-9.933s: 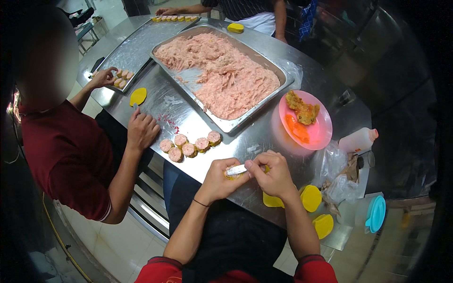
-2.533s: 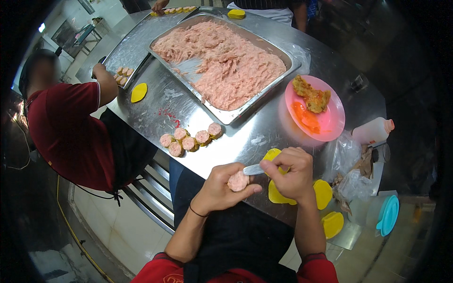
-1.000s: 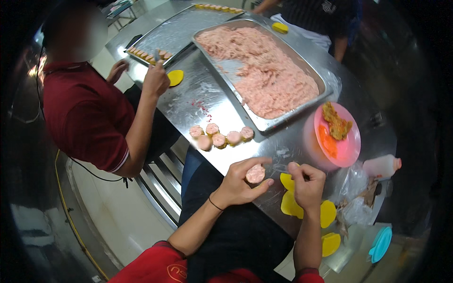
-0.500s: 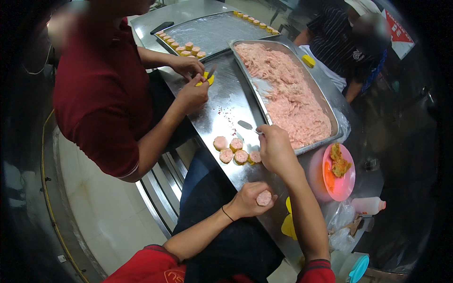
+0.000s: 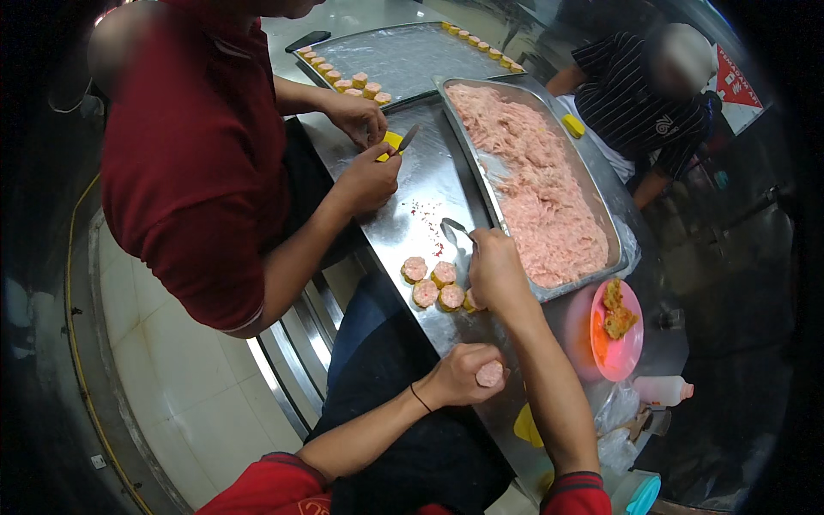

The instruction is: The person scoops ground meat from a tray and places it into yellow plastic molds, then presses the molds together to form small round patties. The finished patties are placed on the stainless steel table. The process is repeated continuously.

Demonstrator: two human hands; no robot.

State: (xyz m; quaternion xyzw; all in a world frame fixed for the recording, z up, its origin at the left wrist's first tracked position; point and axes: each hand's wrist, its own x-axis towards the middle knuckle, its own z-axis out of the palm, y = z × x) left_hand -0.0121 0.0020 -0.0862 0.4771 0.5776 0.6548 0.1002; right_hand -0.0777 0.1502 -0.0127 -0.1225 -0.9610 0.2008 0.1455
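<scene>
My left hand (image 5: 459,378) is closed around a dumpling (image 5: 490,374), its round pink meat top facing up by my thumb, over the table's near edge. In my right hand (image 5: 496,268) is a small metal spatula (image 5: 456,227), its blade tilted above the steel table beside a large tray. Just left of that wrist sits a cluster of several filled dumplings (image 5: 426,293) with yellow wrappers; my hand partly hides one. Pink minced meat (image 5: 558,227) fills most of the deep metal tray (image 5: 495,165) beyond my right hand.
At left, a co-worker's hands (image 5: 366,176) hold a yellow wrapper (image 5: 389,142) and a spatula. A flat tray (image 5: 386,58) bears rows of dumplings. Right of my forearm stand a pink bowl (image 5: 629,365), a bottle (image 5: 663,390) and yellow wrappers (image 5: 527,427). Another person stands across.
The spatula's blade has tipped from nearly flat to a steeper slant. My left hand still grips the dumpling. The whole view has shifted slightly, moving the table's things rightward.
</scene>
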